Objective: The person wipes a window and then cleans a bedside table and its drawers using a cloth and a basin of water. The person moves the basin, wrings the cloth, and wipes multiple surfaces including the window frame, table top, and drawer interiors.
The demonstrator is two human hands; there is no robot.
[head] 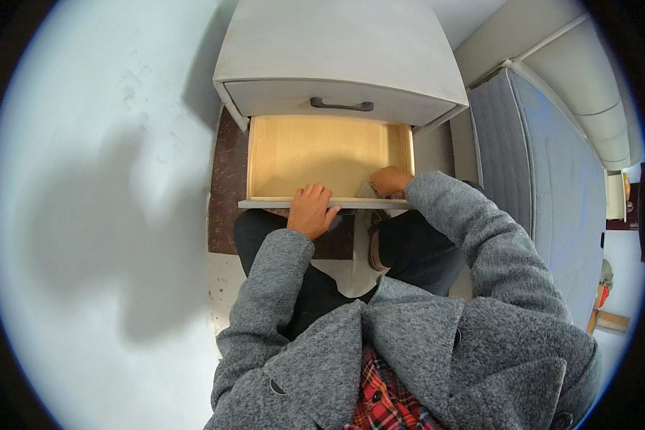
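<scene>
The lower wooden drawer (pixel 322 156) of a grey nightstand (pixel 344 43) is pulled out before me, with its pale inside showing. My left hand (pixel 312 210) grips the top edge of the drawer front (pixel 263 204) near its middle, fingers over the rim and thumb on the outer side. Inside the front right corner, my right hand (pixel 391 181) is closed on a greyish cloth (pixel 366 189) pressed to the drawer's bottom. Part of the cloth is hidden under the hand.
The upper drawer (pixel 279 99) is shut and has a dark handle (pixel 342 104). A white wall (pixel 86 134) rises close on the left. On the right stands a bed with a grey-blue mattress (pixel 559 161). My legs (pixel 419 252) straddle the space below the drawer.
</scene>
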